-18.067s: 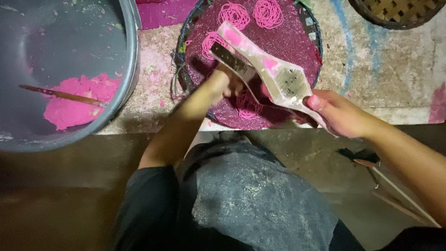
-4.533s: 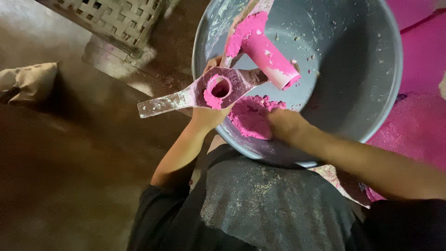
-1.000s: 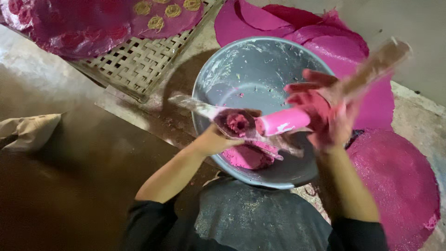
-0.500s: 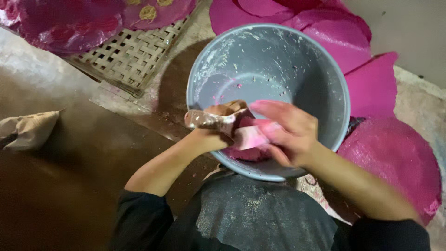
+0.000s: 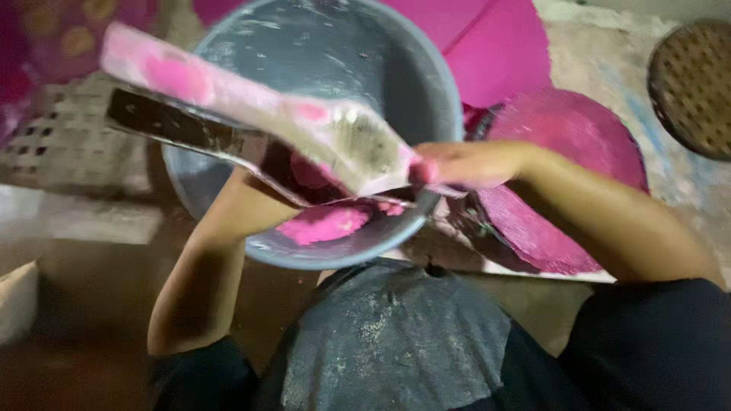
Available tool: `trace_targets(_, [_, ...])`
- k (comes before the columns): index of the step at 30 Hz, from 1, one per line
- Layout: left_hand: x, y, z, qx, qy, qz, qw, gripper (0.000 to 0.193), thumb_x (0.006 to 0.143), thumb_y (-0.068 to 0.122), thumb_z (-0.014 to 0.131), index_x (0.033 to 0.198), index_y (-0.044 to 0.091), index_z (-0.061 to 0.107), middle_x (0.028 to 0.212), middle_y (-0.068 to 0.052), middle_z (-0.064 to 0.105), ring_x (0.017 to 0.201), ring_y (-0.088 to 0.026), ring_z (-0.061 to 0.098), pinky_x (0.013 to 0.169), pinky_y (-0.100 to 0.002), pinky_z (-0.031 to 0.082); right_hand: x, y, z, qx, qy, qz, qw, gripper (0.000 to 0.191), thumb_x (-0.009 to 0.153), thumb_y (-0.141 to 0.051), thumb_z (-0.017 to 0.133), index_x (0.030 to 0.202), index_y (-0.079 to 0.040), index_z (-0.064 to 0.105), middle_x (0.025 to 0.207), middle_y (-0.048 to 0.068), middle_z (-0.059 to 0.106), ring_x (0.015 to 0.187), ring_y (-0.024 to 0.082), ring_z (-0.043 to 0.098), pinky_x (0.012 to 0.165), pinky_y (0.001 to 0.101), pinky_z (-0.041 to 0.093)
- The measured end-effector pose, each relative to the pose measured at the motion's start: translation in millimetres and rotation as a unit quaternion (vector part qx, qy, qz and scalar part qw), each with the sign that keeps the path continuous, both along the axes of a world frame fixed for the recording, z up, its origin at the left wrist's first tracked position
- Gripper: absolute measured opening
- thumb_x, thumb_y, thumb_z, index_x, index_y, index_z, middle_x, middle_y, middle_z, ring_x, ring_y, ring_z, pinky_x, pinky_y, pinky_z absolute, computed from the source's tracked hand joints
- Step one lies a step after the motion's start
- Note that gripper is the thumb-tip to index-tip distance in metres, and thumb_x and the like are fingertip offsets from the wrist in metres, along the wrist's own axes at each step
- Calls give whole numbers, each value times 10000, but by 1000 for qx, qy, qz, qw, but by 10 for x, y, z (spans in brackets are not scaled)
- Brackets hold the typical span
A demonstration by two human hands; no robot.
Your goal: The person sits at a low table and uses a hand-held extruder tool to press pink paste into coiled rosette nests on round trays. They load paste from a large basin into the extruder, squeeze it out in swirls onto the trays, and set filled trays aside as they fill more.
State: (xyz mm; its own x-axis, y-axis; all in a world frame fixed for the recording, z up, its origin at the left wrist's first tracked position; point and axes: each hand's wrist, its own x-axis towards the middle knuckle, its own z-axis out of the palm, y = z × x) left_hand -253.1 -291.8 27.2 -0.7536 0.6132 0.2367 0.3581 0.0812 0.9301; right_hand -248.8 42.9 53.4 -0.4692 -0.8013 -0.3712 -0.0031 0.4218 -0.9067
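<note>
I see my 2 bare forearms reaching forward and converging near the middle of the view. My left hand (image 5: 255,194) is raised from a bent elbow, its fingers hidden, so I cannot tell its grip. My right hand (image 5: 464,164) reaches leftward across, knuckles up, fingers closed in a pinch with pink-stained tips.

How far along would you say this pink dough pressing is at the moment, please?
Done: flat pink rounds already lie beside the grey basin. In hand: the right hand and left hand hold the dough-smeared two-armed press over the basin; whether it is loaded is unclear. Left: a lump of pink dough remains in the basin.
</note>
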Motion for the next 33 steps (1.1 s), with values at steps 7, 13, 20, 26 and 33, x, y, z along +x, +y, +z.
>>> trace_targets(7, [138,1398,449,560,-268,-229,749,993,755,604,812,1489,92,382,1410,-95,572,1397,-230,506,1223,-479,417,1018,1809,-303,78,-112,-95,986,983,898,-799,354,1449,-8,545,1412,157,639,1300,292,572,1110,411,442])
trace_targets(13, [278,2819,-124,585,-316,-319,675,612,930,365,625,1458,77,508,1221,-74,619,1232,-239,564,1045,-356,450,1720,2907,-134,108,-207,-196,952,919,878,-739,340,1500,-81,496,1442,73,608,1268,244,574,1060,397,443])
trace_targets(20, [394,3914,-862,638,-374,-270,616,319,875,268,656,1160,146,582,1187,-9,632,1242,-201,580,1194,-402,415,1902,3491,-338,258,-185,-256,913,903,1028,-749,183,1446,-55,583,1144,238,651,980,427,603,786,490,606])
trace_targets(26, [159,4018,-1363,686,-342,-294,571,332,976,434,674,1127,161,560,1061,5,649,1114,-173,625,1209,-420,449,1732,3112,-478,185,-83,-228,952,1063,853,-850,153,1218,8,663,1069,163,732,1004,267,716,849,391,597])
trace_targets(33, [219,3920,-1519,679,-357,-211,605,303,1039,468,564,1111,174,544,1003,17,618,1035,-166,622,1121,-422,506,1730,2930,-422,271,-112,-263,919,1020,834,-856,217,1131,-32,741,914,162,761,820,322,674,680,475,558])
